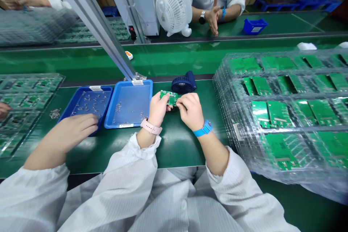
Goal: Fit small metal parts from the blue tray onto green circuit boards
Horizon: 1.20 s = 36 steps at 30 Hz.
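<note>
A small green circuit board (173, 99) is held up over the bench in front of me. My left hand (157, 108), with a pink watch strap at its wrist, grips the board's left side, thumb on top. At the right end of the board, my right hand (190, 110) has its thumb and fingers pinched together; whether a small part sits between them I cannot make out. A blue band circles the right wrist. Left of my hands lies a blue tray (127, 98) with small metal parts scattered in it.
A co-worker's hand (78, 130) reaches over a second blue tray (87, 110) at the left. Stacked clear trays of green boards (280, 114) stand at the right. A dark blue fan (183, 83) lies behind the board. A metal post (108, 40) rises at the back left.
</note>
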Tool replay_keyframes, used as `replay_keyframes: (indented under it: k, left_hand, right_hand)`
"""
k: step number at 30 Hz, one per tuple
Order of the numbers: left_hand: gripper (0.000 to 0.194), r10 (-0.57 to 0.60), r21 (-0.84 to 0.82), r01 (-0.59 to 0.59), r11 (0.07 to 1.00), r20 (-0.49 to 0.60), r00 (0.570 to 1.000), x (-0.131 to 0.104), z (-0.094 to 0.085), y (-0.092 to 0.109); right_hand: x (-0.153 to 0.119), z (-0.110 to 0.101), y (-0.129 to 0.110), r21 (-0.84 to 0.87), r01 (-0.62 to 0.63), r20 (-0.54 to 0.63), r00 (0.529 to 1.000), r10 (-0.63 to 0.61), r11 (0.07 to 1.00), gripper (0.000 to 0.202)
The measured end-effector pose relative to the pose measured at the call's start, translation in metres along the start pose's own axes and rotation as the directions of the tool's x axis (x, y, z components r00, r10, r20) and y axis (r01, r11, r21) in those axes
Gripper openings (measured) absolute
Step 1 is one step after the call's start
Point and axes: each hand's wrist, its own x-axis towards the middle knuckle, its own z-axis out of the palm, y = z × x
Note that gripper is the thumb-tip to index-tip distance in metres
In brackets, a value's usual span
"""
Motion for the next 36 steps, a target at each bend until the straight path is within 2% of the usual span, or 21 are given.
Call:
replay_keyframes:
  k: [7, 11, 18, 22, 24, 26, 29, 36]
  left_hand:
    - [0.017, 0.032, 0.028, -0.031, 0.999, -0.035, 0.999, -0.002, -0.001, 0.001]
    - [0.017, 0.105, 0.156, -0.097, 0.983, -0.041, 0.994, -0.006, -0.001, 0.007]
    - [0.019, 0.190, 0.207, -0.176, 0.962, -0.050, 0.981, -0.008, 0.000, 0.011]
    - [0.019, 0.129, 0.158, -0.126, 0.979, -0.006, 0.992, -0.009, 0.004, 0.004]
    - [0.023, 0.136, 0.132, -0.136, 0.982, 0.010, 0.991, -0.008, 0.005, -0.001]
    - [0.027, 0.185, 0.123, -0.185, 0.975, 0.017, 0.983, -0.006, 0.005, -0.006]
    - [0.031, 0.219, 0.119, -0.220, 0.968, 0.020, 0.975, -0.004, 0.004, -0.011]
    - [0.036, 0.102, -0.027, -0.101, 0.994, 0.006, 0.995, -0.001, 0.003, -0.014]
  right_hand:
    - [-0.004, 0.007, 0.002, -0.011, 0.003, -0.053, 0.999, -0.004, 1.000, 0.019]
    - [-0.004, 0.007, -0.002, -0.023, 0.054, -0.037, 0.998, -0.055, 0.998, 0.018]
    - [-0.001, -0.004, -0.009, -0.089, -0.026, -0.142, 0.990, 0.013, 0.996, 0.013]
    - [-0.004, -0.003, -0.019, -0.160, 0.036, -0.200, 0.977, -0.068, 0.986, 0.011]
    - [-0.005, -0.002, -0.024, -0.212, 0.087, -0.215, 0.968, -0.133, 0.973, 0.010]
    - [-0.006, -0.001, -0.028, -0.260, 0.141, -0.201, 0.960, -0.196, 0.955, 0.010]
    - [-0.004, 0.001, -0.030, -0.282, 0.219, -0.120, 0.958, -0.261, 0.934, 0.014]
    - [-0.001, -0.002, -0.031, -0.180, 0.272, 0.022, 0.962, -0.272, 0.945, 0.015]
